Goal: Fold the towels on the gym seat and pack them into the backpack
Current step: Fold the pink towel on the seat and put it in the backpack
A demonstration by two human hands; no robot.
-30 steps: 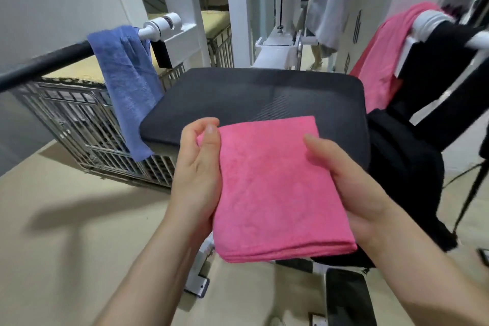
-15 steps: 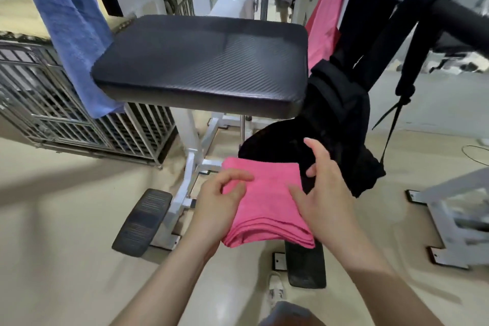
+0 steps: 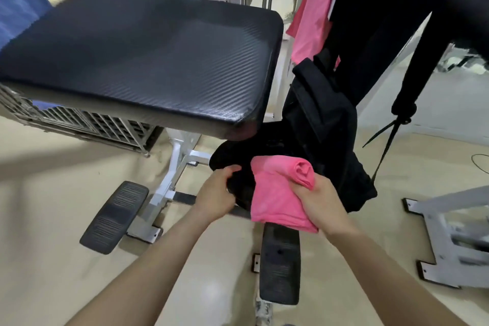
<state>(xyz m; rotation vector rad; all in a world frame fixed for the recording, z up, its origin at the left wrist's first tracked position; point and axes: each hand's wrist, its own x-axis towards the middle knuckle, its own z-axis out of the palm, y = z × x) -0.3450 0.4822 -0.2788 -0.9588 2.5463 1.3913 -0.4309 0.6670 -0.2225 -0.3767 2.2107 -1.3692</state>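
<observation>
Here the soft, light pink towel point(image 3: 277, 201) is being clutched at its bunched fold by the right hand point(image 3: 324, 202), against the backpack point(image 3: 317, 119), whose limp rim is seemingly being pinched by the left hand point(image 3: 218, 193).

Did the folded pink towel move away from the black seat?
Yes. The folded pink towel went down and rightward, from level with the seat to below its front corner, at the backpack.

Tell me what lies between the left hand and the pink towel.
Head view: only the black backpack fabric, whose edge the left hand grips, before the pink towel.
</observation>
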